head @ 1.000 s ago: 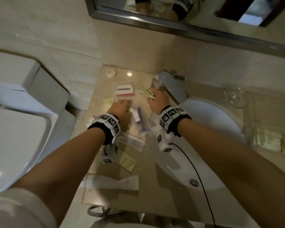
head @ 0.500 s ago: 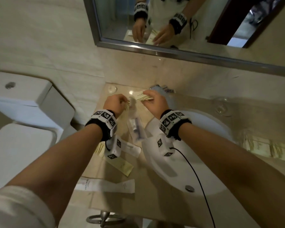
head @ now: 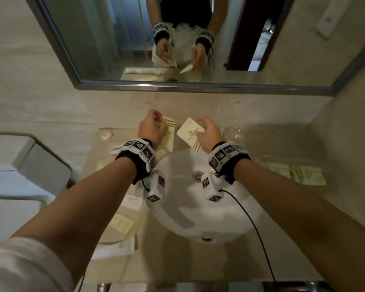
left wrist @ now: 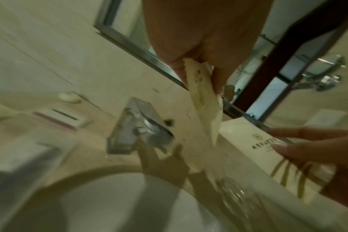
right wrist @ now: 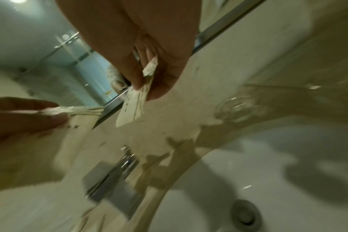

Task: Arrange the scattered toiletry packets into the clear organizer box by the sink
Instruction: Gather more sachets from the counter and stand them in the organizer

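Observation:
My left hand (head: 156, 123) pinches a cream packet with gold stripes (head: 169, 131) above the back of the counter. My right hand (head: 200, 128) pinches a second cream packet (head: 190, 133) just to the right of it. Both packets hang in the air over the faucet (left wrist: 137, 130). The left wrist view shows the left hand (left wrist: 199, 78) gripping its packet (left wrist: 204, 102) edge-on. In the right wrist view the right hand (right wrist: 147, 87) holds its packet (right wrist: 132, 111). The clear organizer box (head: 287, 163) stands right of the sink with several packets inside. More packets (head: 122, 223) lie left of the sink.
The white sink basin (head: 198, 218) lies under my wrists. A clear glass (head: 232, 131) stands between my right hand and the organizer. A small box with pink stripes (left wrist: 62, 119) sits left of the faucet. A toilet (head: 19, 175) is at far left, a mirror (head: 177, 39) above.
Both hands have lifted off the left counter, each with a cream packet, and moved right to above the faucet. The packets have come apart, one in each hand.

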